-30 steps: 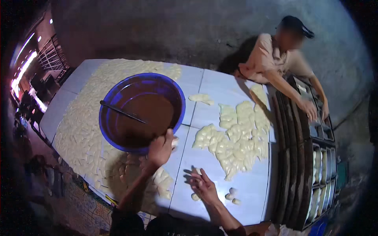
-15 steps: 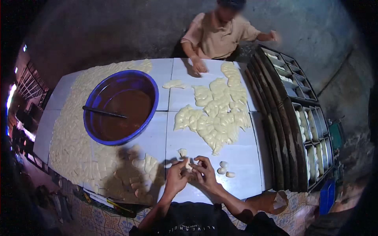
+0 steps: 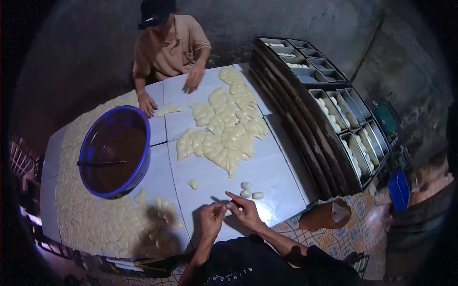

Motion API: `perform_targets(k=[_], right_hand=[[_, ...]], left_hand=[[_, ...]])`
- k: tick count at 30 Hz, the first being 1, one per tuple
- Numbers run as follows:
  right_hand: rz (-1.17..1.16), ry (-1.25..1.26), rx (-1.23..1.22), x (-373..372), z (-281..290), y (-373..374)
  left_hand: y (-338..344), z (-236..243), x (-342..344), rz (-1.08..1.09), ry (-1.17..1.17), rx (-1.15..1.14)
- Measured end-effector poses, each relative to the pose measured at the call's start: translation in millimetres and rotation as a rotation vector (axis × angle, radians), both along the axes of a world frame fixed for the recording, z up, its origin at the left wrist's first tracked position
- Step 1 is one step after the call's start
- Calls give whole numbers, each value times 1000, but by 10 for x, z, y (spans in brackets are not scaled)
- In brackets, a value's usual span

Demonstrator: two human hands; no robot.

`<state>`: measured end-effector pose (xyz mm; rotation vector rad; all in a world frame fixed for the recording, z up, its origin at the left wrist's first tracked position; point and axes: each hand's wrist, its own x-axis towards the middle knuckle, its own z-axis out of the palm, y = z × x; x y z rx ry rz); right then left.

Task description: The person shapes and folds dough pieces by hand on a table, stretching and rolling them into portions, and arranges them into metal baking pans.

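Near the front edge of the white tiled table, my left hand (image 3: 213, 221) and my right hand (image 3: 243, 212) come together with fingers curled. A small piece of pale dough (image 3: 228, 212) shows between them, mostly hidden by the fingers. Just beyond my right hand sit three small rolled dough pieces (image 3: 245, 194) close together. A loose scrap of dough (image 3: 193, 184) lies ahead of my left hand. Farther off, a broad spread of flattened, overlapping dough pieces (image 3: 224, 138) covers the table's middle.
At left stands a blue basin (image 3: 147, 143) of brown contents with a dark stick (image 3: 100, 163), among many flat dough pieces (image 3: 105, 224). Stacked metal pans (image 3: 350, 102), some holding dough rolls, line the right. Across the table, a person (image 3: 167, 52) reaches toward a dough strip (image 3: 169, 110).
My view has swung right, so the table appears farther left. The person opposite has lowered a raised arm over the table. My hands still work the dough piece together.
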<state>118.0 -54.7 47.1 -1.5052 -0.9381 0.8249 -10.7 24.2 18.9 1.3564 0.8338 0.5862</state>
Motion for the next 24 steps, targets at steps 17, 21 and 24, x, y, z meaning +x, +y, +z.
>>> perform_targets(k=[17,21,24], right_hand=[[211,-296,-141,1462,-743,-289],[317,-714,-181,1215,-449,-324],[251,-599,-241,1231,-563,-239]], left_hand=[[96,-393,-225,-188,656,944],[87,-731,-325,-42,428,971],[103,-749,-285,220,237,737]])
